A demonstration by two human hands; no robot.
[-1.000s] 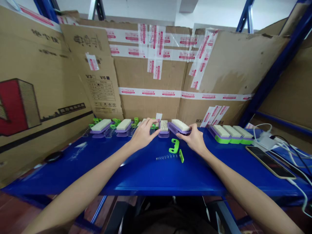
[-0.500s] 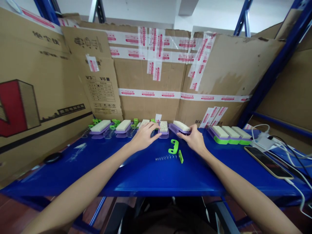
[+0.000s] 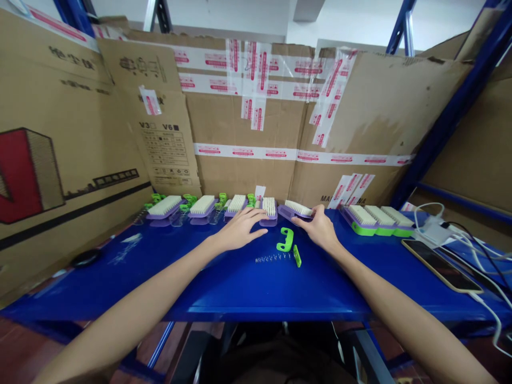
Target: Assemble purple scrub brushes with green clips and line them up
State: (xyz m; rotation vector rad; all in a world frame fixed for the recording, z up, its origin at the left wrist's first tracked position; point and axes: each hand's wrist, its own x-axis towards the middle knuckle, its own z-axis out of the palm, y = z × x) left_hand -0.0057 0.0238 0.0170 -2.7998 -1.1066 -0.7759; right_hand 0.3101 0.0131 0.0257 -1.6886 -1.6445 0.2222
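The brush (image 3: 298,208) lies at the fingertips of the right hand (image 3: 320,228), just beyond its thumb and to its left. Its long axis runs slantwise: the near end sits in the right hand's grasp, and the far end points away and toward the left. The right hand is clearly the nearer one; the left hand (image 3: 240,229) is apart from both the brush and the other hand.

The right hand is clamped on the brush's near end, thumb on the near side. Whether that end is lifted off the surface (image 3: 248,293) I cannot tell. The left hand holds nothing that shows; its fingers are spread, their tips against the outline of the middle brush (image 3: 269,209), though contact is unclear.

The brush has pale, dense bristles facing up on a purple body, with a purple lower part showing beneath. It looks slightly tilted.

Between the hands and nearer the person lie a green clip (image 3: 286,240), curved like a C, a small green tab (image 3: 297,256) and a thin spring (image 3: 274,259) stretching left from near the tab. Beyond the left hand's knuckles sits a left brush (image 3: 237,203).
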